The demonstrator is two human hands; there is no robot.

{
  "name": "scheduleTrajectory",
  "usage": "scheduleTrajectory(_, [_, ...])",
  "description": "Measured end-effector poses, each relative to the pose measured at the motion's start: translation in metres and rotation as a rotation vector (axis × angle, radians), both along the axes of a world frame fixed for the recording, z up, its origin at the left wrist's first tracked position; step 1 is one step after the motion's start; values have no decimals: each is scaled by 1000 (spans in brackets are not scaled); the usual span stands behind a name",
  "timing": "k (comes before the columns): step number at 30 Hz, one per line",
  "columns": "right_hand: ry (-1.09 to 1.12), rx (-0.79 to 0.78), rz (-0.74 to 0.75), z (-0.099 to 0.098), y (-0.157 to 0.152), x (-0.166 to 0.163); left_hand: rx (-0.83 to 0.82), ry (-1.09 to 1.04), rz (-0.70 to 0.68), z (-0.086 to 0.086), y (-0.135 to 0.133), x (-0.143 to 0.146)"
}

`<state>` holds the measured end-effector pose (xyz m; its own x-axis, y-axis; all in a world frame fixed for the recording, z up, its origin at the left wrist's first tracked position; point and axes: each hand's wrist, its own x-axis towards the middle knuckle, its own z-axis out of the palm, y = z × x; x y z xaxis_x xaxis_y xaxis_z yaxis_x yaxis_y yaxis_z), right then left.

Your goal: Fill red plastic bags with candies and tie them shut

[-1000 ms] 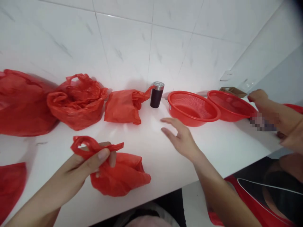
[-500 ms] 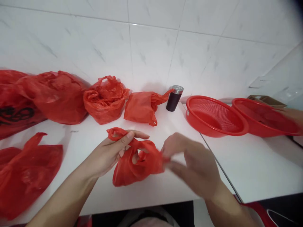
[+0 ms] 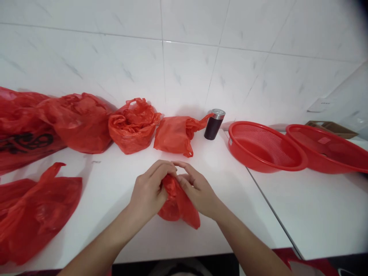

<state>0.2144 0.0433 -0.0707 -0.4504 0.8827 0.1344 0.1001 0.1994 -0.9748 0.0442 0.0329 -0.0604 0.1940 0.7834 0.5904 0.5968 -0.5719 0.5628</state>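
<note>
Between my two hands is a small red plastic bag (image 3: 181,207), its lower part hanging just over the white table. My left hand (image 3: 152,186) is closed around the gathered top of the bag from the left. From the right, my right hand (image 3: 198,188) pinches the same top, its fingertips meeting those of the left. The fingers hide the bag's handles, and its contents cannot be made out. Just beyond my hands lies a folded red plastic bag (image 3: 172,134) with a twisted handle.
Along the tiled wall stand an open red bag (image 3: 132,130), a fuller red bag (image 3: 83,126) and a dark tumbler (image 3: 214,124). A tied red bag (image 3: 43,214) lies at left. Right are a red colander (image 3: 264,149), a red basin (image 3: 330,153) and a brown tray (image 3: 333,128).
My hands have come together over the bag's top; before, they were apart, pulling its handles sideways. A hand at the far right basin has gone from view.
</note>
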Motion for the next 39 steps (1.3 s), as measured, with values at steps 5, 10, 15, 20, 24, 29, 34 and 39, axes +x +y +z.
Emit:
scheduleTrajectory(5, [-6,85,-23,5,1,4,17,-31,26,-9,-3,3])
scheduleTrajectory(10, [-3,271,-220,8,-4,8,-184,-86,17,-11,-8,-2])
scheduleTrajectory(15, [-151,212,-348,-17,5,46,-348,-120,273,-36,-22,-40])
scheduleTrajectory(20, [-212,21,-424,-61,21,75,-424,-198,399,-80,-29,-54])
scheduleTrajectory(24, [-81,-67,-493,-75,15,44,-385,-276,436,-90,-13,-31])
scheduleTrajectory(29, [-424,84,-357,-83,3,4,-437,-55,307,-85,7,-10])
scheduleTrajectory(34, [-586,139,-305,-93,9,20,-493,90,343,-89,14,-17])
scheduleTrajectory(39, [-646,158,-249,-97,16,42,-561,269,401,-94,25,-29])
